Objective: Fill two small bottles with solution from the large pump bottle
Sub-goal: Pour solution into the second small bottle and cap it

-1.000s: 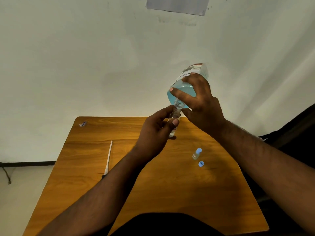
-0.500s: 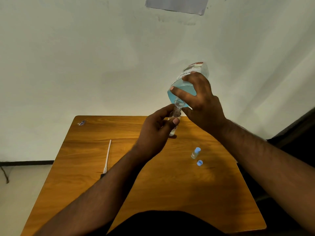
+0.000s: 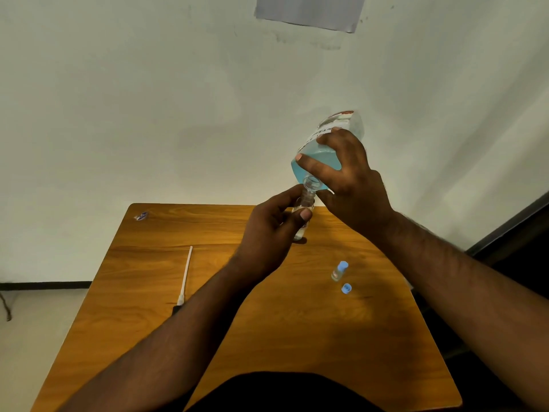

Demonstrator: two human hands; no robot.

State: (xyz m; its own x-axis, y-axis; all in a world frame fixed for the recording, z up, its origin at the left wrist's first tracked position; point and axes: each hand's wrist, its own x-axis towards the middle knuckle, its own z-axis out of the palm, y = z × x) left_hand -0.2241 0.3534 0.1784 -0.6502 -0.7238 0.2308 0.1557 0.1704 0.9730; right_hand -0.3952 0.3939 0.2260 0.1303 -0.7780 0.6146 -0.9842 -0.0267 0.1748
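My right hand (image 3: 350, 185) grips the large clear bottle (image 3: 326, 144) of blue solution, tipped with its open neck pointing down and left. The neck meets the mouth of a small clear bottle (image 3: 303, 221) that my left hand (image 3: 270, 233) holds upright just above the far middle of the wooden table (image 3: 297, 322). My fingers hide most of that small bottle. A second small bottle (image 3: 339, 271) with a blue cap stands on the table to the right. A loose blue cap (image 3: 346, 288) lies just in front of it.
The pump tube (image 3: 184, 278), white with a dark head, lies on the table's left half. A small wrapper (image 3: 140, 216) sits at the far left corner. A pale wall rises behind the table. A dark lap edge shows at the bottom.
Both hands and bottles hold nearly the same pose; the large bottle has tipped very slightly more and the view has shifted a little.
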